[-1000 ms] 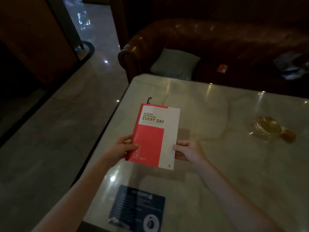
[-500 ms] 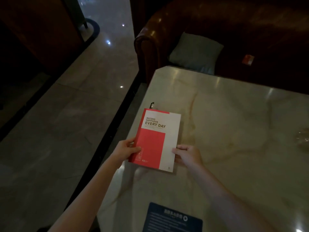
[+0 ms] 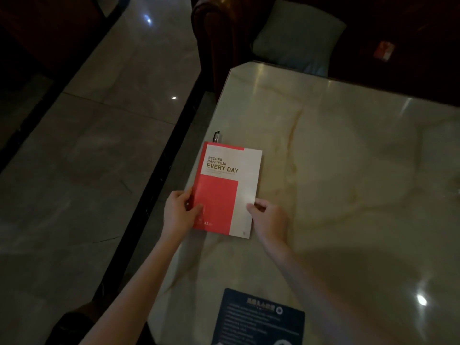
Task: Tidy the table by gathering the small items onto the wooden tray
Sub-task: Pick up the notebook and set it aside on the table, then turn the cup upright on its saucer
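A red and white notebook printed "EVERY DAY" sits near the left edge of the pale marble table. My left hand grips its lower left edge, thumb on the red cover. My right hand pinches its lower right edge with curled fingers. The dark tip of a pen pokes out from behind the notebook's top edge. No wooden tray is in view.
A dark blue printed card lies at the table's near edge. Behind the table stands a brown leather sofa with a grey cushion and a small red packet. Glossy floor lies to the left.
The notebook has come down and closer to the table's left edge, both hands still on it. The view tilted down and left, so the glass ashtray at the right has left the frame.
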### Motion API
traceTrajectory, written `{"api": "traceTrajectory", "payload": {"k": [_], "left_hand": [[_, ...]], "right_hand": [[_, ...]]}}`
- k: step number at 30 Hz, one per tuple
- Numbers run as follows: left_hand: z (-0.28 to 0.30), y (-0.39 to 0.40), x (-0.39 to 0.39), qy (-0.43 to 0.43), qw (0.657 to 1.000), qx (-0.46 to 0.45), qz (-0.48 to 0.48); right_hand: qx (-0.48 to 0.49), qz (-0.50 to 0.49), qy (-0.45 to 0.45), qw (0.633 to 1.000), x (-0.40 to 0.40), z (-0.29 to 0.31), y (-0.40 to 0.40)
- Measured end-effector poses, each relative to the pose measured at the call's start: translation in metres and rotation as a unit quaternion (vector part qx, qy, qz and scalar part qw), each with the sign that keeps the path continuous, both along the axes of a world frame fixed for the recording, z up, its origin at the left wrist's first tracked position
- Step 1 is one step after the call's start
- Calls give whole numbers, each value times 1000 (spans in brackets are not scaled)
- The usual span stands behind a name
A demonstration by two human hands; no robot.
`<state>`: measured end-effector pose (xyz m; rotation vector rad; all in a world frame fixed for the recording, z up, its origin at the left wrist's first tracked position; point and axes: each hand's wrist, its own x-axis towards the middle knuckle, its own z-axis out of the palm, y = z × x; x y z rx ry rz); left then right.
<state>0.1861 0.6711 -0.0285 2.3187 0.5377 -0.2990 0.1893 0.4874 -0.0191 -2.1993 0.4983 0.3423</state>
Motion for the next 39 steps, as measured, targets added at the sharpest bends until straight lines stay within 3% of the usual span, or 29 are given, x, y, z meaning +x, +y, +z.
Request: {"api": "traceTrajectory", "payload": {"k": [6,9,13,18,23,28,31,39], "left_hand": [[-6,1,-6,-20,999,41,-16],[-7,-6,-17,-50,988,125,-79],[-15,-13,-29,-44,943,232,-235],[-19,-27,-40,-43,898,311,-306],[-4,-41,-30,-64,907,279,-308],[26,-75,-12,-135,886,298,-327],[50,-109,-5,-169,868,321,-339],[104,-240,-16,-228,872,257,-348]], "right_hand": [[-63,45,-43,996,-2,-18,-1],[-121,91,-81,985,-6,-25,0],[-200,267,-222,916,-14,-27,1],[-279,376,-186,864,-26,-22,-6],[-299,379,-190,855,-28,-3,-32],[-352,360,-211,838,-19,24,-81],[-357,322,-223,848,-17,44,-118],[-324,229,-290,871,-39,96,-246]]}}
